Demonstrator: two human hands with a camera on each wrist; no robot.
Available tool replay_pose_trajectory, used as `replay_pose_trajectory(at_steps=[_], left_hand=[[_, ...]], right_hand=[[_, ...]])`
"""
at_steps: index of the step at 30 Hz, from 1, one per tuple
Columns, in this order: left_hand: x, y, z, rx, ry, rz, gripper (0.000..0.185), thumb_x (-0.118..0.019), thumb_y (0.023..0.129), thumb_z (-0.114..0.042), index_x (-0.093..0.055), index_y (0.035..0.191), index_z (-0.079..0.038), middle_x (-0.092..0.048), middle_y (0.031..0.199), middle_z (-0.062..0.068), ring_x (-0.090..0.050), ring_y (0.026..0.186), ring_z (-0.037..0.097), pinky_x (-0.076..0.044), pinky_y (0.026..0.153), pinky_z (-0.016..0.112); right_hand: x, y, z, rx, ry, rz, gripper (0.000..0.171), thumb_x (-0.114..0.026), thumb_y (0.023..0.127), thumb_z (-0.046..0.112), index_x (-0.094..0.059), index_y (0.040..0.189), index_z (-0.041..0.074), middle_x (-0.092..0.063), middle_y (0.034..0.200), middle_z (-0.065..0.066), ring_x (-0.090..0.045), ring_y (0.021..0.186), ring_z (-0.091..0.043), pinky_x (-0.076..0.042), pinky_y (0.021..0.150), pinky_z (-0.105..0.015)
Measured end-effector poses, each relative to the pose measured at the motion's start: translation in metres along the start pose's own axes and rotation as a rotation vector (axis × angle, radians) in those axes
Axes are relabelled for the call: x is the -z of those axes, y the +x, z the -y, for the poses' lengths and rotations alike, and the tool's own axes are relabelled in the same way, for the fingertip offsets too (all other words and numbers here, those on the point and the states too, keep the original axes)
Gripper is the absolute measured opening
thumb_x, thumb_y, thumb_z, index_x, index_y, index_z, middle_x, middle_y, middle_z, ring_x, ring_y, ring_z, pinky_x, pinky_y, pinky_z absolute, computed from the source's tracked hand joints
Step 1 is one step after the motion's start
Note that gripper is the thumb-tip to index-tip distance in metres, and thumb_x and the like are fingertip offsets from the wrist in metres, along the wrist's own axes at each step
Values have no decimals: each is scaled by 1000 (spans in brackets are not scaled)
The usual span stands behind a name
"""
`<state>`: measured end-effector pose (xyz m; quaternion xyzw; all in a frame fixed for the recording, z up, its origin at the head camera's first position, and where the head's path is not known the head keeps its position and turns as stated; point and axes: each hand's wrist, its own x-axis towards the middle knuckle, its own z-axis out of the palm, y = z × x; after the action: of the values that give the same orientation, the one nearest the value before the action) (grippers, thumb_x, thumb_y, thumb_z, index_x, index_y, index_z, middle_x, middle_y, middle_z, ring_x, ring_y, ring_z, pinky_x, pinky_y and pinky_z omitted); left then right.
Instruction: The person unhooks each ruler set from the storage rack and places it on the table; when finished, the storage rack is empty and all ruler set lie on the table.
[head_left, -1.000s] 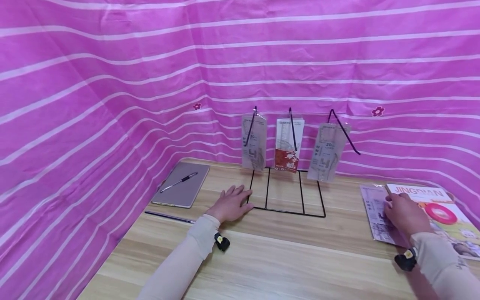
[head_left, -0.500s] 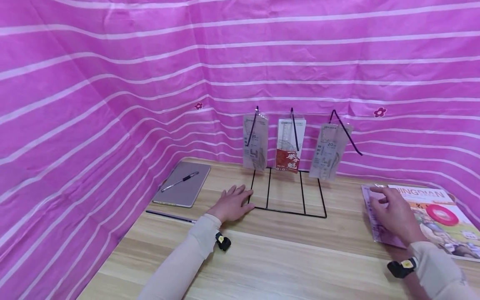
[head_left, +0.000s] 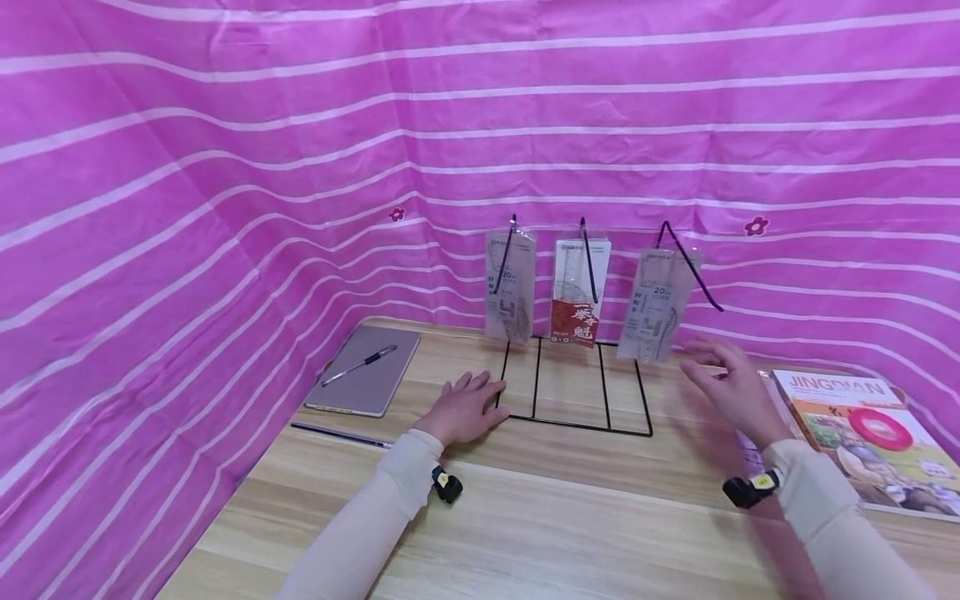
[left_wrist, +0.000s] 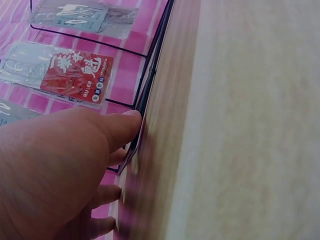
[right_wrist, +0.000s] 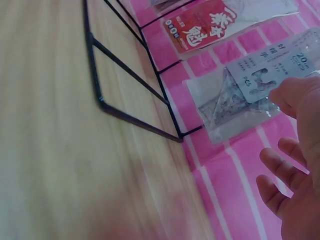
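Observation:
A black wire rack (head_left: 577, 424) stands on the wooden table with three packaged ruler sets on its hooks. The left ruler set (head_left: 498, 312) and right ruler set (head_left: 647, 321) are greyish; the middle ruler set (head_left: 573, 323) is white and red. Spread flat, my left hand (head_left: 463, 408) rests on the table, its thumb and fingertips at the rack's left base bar. My right hand (head_left: 738, 396) hovers just right of the rack, fingers loosely bent and holding nothing. In the right wrist view its thumb overlaps the right ruler set (right_wrist: 250, 90).
At right lie a magazine (head_left: 862, 483) with a pink ring (head_left: 881, 428) on it and a purple packet (head_left: 782, 402), mostly hidden behind my right arm. At left are a grey notebook (head_left: 367, 358), a pen (head_left: 360, 365) and a pencil (head_left: 337, 434). Pink striped cloth hangs behind.
My right hand has lifted off the purple packet beside the magazine and moved left toward the right ruler set, carrying nothing. The left hand has stayed in place.

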<state>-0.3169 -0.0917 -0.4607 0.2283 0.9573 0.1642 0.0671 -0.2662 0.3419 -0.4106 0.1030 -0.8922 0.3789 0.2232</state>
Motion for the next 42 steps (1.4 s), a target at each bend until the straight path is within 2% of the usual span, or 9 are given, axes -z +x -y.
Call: replay_pose_trajectory(at_steps=[5,9,11,14,16,19,22,28,42], left_hand=[[1,-1,-1,-6,0,-8,63,-48,108,-57,-43,162,-27,-28,174,9,-20,162,43,-15,128,71],[2,-2,-2,-4,-7,-10,63,-48,108,-57,-43,162,-26,-28,174,9,-20,162,43,-15,128,71],[1,-2,-1,-2,-7,-11,63,-49,107,-57,-44,162,-26,-29,174,9,-20,162,43,-15,128,71],[1,-2,-1,1,-6,-8,63,-48,107,-57,-43,162,-26,-29,174,9,-20,162,43,-16,128,71],[0,-2,-1,0,-8,-7,63,-48,107,-57,-43,162,-26,-29,174,9,-20,162,43,-16,128,70],[0,-2,-2,-2,-10,-4,63,-48,107,-57,-43,162,-26,-29,174,9,-20,162,43,-16,128,70],[2,-3,-3,0,-11,-2,63,-48,108,-57,-43,162,-26,-28,174,9,-20,162,43,-16,128,70],[4,-5,-3,7,-4,-1,62,-48,108,-56,-43,162,-26,-28,175,9,-20,162,43,-16,128,70],[2,-3,0,-17,12,-14,63,-48,108,-56,-43,162,-25,-30,174,11,-22,161,45,-17,127,71]], right_hand=[[-6,20,1,-54,7,75,43,-67,105,26,-64,140,1,-37,166,-25,-54,132,-49,-54,89,-20],[-9,33,4,-151,16,126,51,-65,106,38,-61,144,5,-21,175,-16,-49,136,-57,-53,102,-63],[-9,37,6,-191,46,144,55,-64,105,43,-59,147,8,-17,177,-12,-43,143,-58,-45,106,-73],[-10,39,10,-222,78,148,59,-63,105,48,-57,150,12,-24,175,-13,-41,146,-53,-47,106,-67],[-10,38,13,-218,90,130,58,-62,105,48,-57,150,12,-35,169,-19,-50,139,-47,-54,100,-51],[-12,34,16,-207,99,72,52,-63,105,45,-61,145,11,-55,153,-21,-62,123,-23,-53,88,-26],[-13,30,22,-176,120,-3,43,-65,106,37,-67,136,7,-70,130,-7,-62,105,1,-50,77,-15],[-16,20,36,-60,153,-133,29,-70,103,16,-68,127,0,-68,97,25,-61,79,7,-46,59,-14],[8,-14,54,-38,75,-109,49,-62,107,19,-53,156,21,-65,110,21,-64,86,4,-53,66,-15]])
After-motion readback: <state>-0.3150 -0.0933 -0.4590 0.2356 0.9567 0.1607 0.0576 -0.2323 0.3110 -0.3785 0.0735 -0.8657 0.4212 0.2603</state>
